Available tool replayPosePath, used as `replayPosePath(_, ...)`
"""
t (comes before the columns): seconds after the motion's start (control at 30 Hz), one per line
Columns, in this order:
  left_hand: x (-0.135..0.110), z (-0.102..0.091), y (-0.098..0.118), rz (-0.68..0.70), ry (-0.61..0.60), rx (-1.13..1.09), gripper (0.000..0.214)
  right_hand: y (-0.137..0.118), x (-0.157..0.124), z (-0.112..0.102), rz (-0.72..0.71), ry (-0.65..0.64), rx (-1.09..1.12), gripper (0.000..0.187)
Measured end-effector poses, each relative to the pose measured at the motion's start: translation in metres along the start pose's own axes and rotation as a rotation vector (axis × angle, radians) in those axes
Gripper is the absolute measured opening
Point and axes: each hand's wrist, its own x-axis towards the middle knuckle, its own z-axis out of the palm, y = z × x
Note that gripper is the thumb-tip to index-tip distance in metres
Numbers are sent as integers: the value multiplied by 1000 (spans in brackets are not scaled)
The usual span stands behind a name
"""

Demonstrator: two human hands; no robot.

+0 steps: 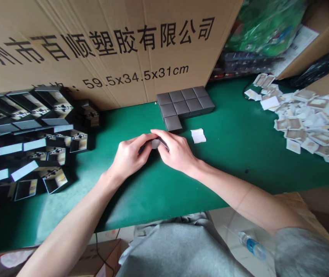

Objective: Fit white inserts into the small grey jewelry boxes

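Both of my hands meet over the middle of the green table (239, 154), closed around one small dark grey box (155, 143). My left hand (130, 154) grips its left side and my right hand (176, 152) covers its right side and top, so most of the box is hidden. Just beyond my fingers, several finished dark grey boxes (184, 102) stand packed together in rows. A single white card (198, 135) lies flat to the right of my right hand.
A pile of open dark boxes (34, 130) fills the table's left side. Many loose white cards (303, 115) are heaped at the right. A large printed carton (109, 46) stands behind. A plastic bottle (252, 246) lies below the table's front edge.
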Motion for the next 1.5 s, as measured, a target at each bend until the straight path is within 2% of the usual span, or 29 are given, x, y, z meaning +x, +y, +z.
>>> replayPosePath(0.83,1,-1,5,14,47,-14,30,-5,1,-5,17,-74,-124,44)
replayPosePath(1.5,1,0,5,20,23,-29,29,-2,0,-3,10,-12,-48,45)
